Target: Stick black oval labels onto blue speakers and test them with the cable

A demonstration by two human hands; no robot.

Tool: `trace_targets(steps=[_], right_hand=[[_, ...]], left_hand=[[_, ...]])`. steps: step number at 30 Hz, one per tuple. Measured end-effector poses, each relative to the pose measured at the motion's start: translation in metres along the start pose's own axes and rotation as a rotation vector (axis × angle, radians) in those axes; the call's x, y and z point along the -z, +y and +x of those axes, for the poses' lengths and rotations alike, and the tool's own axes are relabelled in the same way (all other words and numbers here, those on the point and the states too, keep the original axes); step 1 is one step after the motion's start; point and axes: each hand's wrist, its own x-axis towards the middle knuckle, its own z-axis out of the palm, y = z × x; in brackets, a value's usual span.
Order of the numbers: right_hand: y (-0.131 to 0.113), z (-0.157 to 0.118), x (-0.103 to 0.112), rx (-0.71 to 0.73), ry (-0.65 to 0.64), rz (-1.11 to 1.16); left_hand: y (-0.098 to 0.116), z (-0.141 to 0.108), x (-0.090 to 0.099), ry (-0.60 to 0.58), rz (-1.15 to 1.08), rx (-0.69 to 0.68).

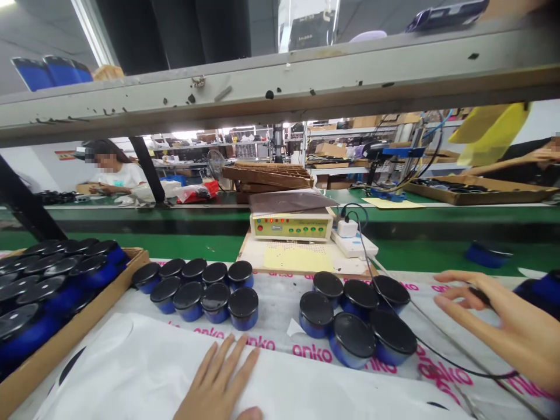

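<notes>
Our left grip (219, 382), spread and empty, likely steadies the sheet (131, 373); our right grip (503, 318) curls loosely, perhaps round a dark thing (479, 296).

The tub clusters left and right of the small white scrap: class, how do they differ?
The left tub cluster numbers nine, five behind four; the right tub cluster numbers six, three behind three. A black cable crosses the right tub cluster, but not the left tub cluster. Both have black tops and blue sides.

Glossy plastic, matt cardboard
Those black lids (244, 300) shine smoothly; the carton (83, 319) by the tabletop's (280, 294) left edge is dull cardboard, the near-edge white sheet (144, 356) slick.
</notes>
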Motion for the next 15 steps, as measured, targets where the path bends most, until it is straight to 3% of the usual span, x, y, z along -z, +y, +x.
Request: trace_targets(steps=[2, 4, 7, 10, 12, 15], right_hand=[[-0.019, 0.008, -0.009, 0.082, -0.144, -0.04], [-0.041, 0.016, -0.022, 0.196, -0.326, -0.09], [-0.068, 0.029, -0.044, 0.319, -0.502, -0.191], [-0.083, 0.044, -0.058, 0.336, -0.58, -0.268], [-0.089, 0.054, -0.062, 0.328, -0.645, -0.294], [-0.096, 0.062, -0.064, 0.322, -0.73, -0.306]], left_hand=[[-0.002, -0.013, -0.019, 0.061, 0.062, 0.013], [0.001, -0.017, -0.022, 0.046, 0.084, 0.041], [0.01, 0.0, 0.005, -0.043, 0.029, 0.047], [0.026, 0.046, 0.054, -0.224, -0.159, 0.065], [0.036, 0.087, 0.077, -0.282, -0.313, 0.08], [0.048, 0.147, 0.077, -0.242, -0.524, 0.069]])
